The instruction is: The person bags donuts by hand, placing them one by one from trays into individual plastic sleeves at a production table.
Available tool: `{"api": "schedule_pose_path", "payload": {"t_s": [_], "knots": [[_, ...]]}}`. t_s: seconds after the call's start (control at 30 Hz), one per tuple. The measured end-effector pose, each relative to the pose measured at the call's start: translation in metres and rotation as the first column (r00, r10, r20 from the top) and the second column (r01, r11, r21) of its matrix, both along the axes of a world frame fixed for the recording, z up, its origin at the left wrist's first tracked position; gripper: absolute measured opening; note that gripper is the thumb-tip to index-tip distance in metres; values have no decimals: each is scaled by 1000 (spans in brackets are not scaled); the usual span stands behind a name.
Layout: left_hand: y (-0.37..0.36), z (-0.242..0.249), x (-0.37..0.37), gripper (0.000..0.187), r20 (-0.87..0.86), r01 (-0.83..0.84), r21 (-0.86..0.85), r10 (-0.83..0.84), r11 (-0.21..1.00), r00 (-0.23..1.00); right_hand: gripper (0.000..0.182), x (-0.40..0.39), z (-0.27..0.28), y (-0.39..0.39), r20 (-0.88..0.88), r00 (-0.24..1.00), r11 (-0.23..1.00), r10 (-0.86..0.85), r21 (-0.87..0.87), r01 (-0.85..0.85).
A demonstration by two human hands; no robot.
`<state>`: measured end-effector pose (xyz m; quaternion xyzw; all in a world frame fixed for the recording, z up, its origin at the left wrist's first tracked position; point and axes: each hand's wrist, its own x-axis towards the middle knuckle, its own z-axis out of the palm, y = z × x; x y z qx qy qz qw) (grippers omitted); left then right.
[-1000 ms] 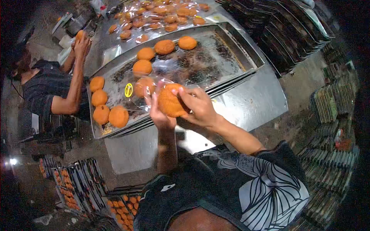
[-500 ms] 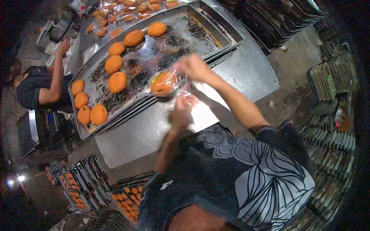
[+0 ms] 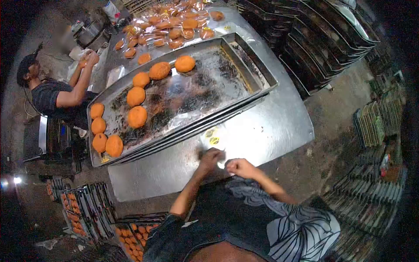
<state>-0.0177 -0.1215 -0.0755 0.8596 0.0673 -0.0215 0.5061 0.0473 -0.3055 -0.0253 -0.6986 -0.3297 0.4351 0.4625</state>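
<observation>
My left hand (image 3: 211, 158) is over the near edge of the metal table, its fingers curled and partly blurred. Close beside it on the right, my right hand (image 3: 241, 168) is closed with the fingertips pinched together. What either hand grips, if anything, is too small to make out. Just beyond my left hand lies clear plastic film (image 3: 213, 136) with yellow printed labels, flat on the shiny metal. Past that is a large baking tray (image 3: 209, 121), stacked on others, holding several round orange-brown buns (image 3: 137, 117) along its left and far sides.
Bagged buns (image 3: 174, 32) cover the far table end. A co-worker (image 3: 56, 94) stands at the left with both hands raised. Dark trays (image 3: 323, 39) are stacked at the right. Racked trays of buns (image 3: 74, 209) stand low at the left.
Both hands have come down from the tray's near edge towards my body. The bagged bun that was between them is no longer there. My view has shifted, showing more of the far end.
</observation>
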Motion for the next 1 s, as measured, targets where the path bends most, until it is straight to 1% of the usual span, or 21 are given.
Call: {"api": "schedule_pose_path", "payload": {"t_s": [0.03,0.1,0.23,0.27,0.33,0.37,0.43,0.47,0.5,0.53,0.57,0.63,0.7,0.73,0.8,0.83,0.87,0.9,0.93,0.97,1.0], "knots": [[-3,31,4,20,2,-2,4,2,1000,1000,23,1,13,3,56,998,983,-40,179,29],[-12,70,12,23,-143,-75,-279,36,957,989,28,12,-1,20,314,948,994,-42,-79,71],[-19,74,12,27,-208,-191,-187,151,964,966,25,14,2,14,260,959,993,-117,33,112],[-20,73,15,29,-297,-197,-20,182,980,937,21,4,3,5,314,924,976,-219,50,214],[-24,72,11,28,-249,-118,-107,89,987,965,19,-10,4,-1,382,868,946,-318,71,315],[-28,76,8,28,-202,-35,-189,-3,981,979,18,-17,6,1,286,882,923,-375,23,385],[-33,83,13,18,-185,-223,-222,184,949,965,21,-21,13,12,106,866,864,-489,-83,497],[-28,87,17,16,94,-231,-155,247,961,964,34,-14,58,25,-169,842,854,-512,-202,479],[-22,92,19,15,365,-259,-88,274,962,890,43,4,47,32,-219,938,963,-269,-45,266],[-24,100,15,15,376,-229,-268,320,936,870,34,19,80,50,-720,611,898,-330,-41,437],[-19,125,5,12,306,-177,-38,180,984,935,26,34,113,68,-951,57,774,-304,-212,597],[-4,126,9,13,581,-250,-243,347,937,736,43,54,95,110,-825,530,632,-193,309,711],[23,124,26,21,385,-132,-834,738,535,555,42,34,148,150,-907,316,502,280,419,757],[37,123,35,28,245,11,-964,874,265,419,41,20,148,169,-940,202,679,274,338,652],[106,100,7,32,122,223,-974,746,-36,654,39,8,141,199,-967,90,835,237,250,490],[144,116,-24,37,-48,4,-994,483,-107,874,36,12,130,218,-907,391,915,156,282,288],[141,155,-36,37,-145,-229,-973,702,27,697,32,18,122,238,-740,660,967,129,242,84],[155,144,-49,37,-140,-228,-973,715,28,685,29,59,127,264,-32,966,932,257,273,-239],[172,123,-65,31,128,-489,-780,865,389,485,30,108,87,302,459,886,975,-59,217,-47],[181,126,-75,29,302,-618,-601,859,508,413,23,132,109,329,698,612,914,-372,160,373],[191,129,-85,28,458,-760,-388,824,521,332,34,178,98,354,890,224,830,-398,246,500]]}}
